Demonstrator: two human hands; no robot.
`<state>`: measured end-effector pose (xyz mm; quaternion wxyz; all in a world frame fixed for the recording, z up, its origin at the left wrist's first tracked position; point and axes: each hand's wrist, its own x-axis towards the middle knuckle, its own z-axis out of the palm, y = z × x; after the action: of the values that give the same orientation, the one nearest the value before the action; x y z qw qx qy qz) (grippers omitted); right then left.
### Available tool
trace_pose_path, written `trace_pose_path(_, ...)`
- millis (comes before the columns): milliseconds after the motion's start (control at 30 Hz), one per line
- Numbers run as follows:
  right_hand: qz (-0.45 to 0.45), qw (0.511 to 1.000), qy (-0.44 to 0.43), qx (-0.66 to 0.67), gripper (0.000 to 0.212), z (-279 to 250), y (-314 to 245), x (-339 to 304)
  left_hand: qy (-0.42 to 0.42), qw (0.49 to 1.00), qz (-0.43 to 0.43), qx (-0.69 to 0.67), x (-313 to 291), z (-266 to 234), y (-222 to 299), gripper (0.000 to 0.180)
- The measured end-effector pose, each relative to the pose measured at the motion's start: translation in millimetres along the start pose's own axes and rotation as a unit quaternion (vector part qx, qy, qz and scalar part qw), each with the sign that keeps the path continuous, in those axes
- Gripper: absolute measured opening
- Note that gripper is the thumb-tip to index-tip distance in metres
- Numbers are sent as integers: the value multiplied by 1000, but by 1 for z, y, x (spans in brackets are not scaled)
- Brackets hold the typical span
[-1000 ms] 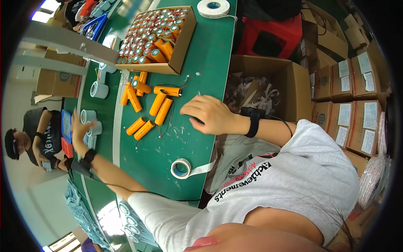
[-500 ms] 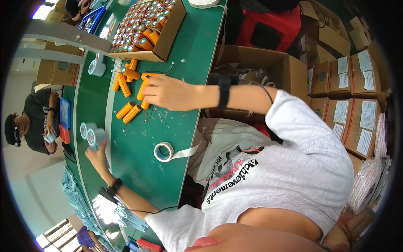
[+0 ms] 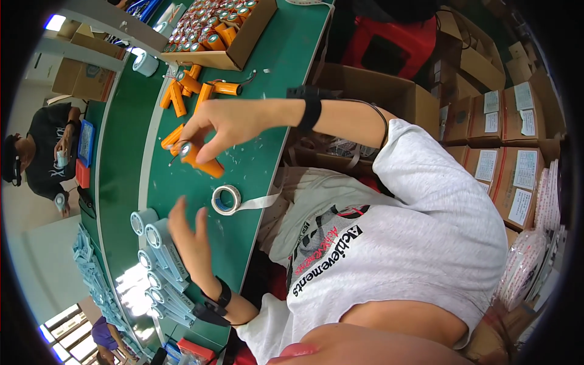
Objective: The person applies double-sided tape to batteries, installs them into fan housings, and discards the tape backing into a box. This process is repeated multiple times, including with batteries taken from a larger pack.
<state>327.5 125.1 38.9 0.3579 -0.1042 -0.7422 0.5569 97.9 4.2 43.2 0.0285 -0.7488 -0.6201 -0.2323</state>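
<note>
Your right hand (image 3: 228, 125) grips an orange battery (image 3: 208, 165) above the bench (image 3: 234, 240); your left hand (image 3: 191, 243), open, is beside blue fans (image 3: 167, 258) near its far edge.

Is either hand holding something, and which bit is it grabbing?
The right hand holds an orange cylinder, fingertips near its capped end and thumb against its side. The left hand, open beside the pale-blue fans, appears to hold nothing.

one held battery (image 3: 208, 166) and one whole tape roll (image 3: 216, 204) show.
</note>
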Motion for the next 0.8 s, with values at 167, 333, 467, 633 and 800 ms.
trace_pose_path(167, 222, 858, 51, 460, 27, 27, -31, -22, -277, 934, -52, -219, 18, 27, -18, 25)
trace_pose_path(333, 316, 938, 55, 135, 21, 53, -24, -58, -133, 897, -50, -418, 11, 30, -11, 12)
trace_pose_path(467, 312, 888, 81, 328, 19, 85, -2, -69, -9, 879, -70, -472, 8, 21, -5, 8)
trace_pose_path(633, 296, 917, 105, 248, 16, 86, -3, -87, 42, 845, -170, -505, -1, 8, -18, 10)
trace_pose_path(800, 287, 956, -25, 52, 16, 54, -16, -115, 21, 884, -164, -437, -8, 5, -17, 16)
